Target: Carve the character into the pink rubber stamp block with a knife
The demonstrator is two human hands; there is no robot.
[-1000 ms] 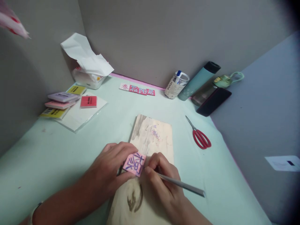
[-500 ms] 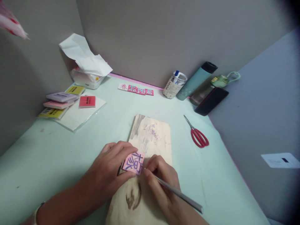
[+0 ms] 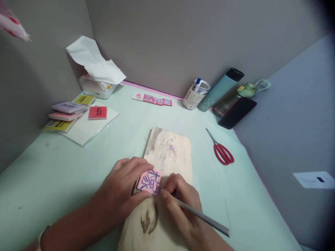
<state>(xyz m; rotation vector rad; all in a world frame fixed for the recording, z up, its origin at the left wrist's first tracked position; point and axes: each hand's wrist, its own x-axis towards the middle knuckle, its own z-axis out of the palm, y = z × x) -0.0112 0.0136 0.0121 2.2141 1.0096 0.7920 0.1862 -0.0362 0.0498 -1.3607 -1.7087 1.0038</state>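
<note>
While both hands work at the near edge, the scene sorts by size as follows.
Room: grey partition walls meet in a corner behind the table.
Table (image 3: 65, 174): one, covered in pale green, with a pink strip along the far edge.
Wooden board (image 3: 167, 153): one, stained, lying lengthwise in the middle.
Hands: two. Left hand (image 3: 123, 190) pins the pink block with fingers and thumb closed on its edges; right hand (image 3: 180, 205) is curled tight round the carving tool.
Bottles: one teal bottle (image 3: 220, 90), a second one (image 3: 235, 97) beside it, both lying over.
Phone (image 3: 237, 112): one, dark.
Tissue pack (image 3: 96, 75): one, far left.
Scissors (image 3: 221, 150): one pair, red-handled, right of the board.
Carving tool (image 3: 201, 217): one, its tip at the block's right edge.
Flat packets (image 3: 68, 113): about five, stacked and spread at left.
Cup (image 3: 195, 94): one.
Carved tiles (image 3: 153, 99): four in a row, far side.
Pink block (image 3: 149, 181): one, on the board's near half, marked with a blue character.
</note>
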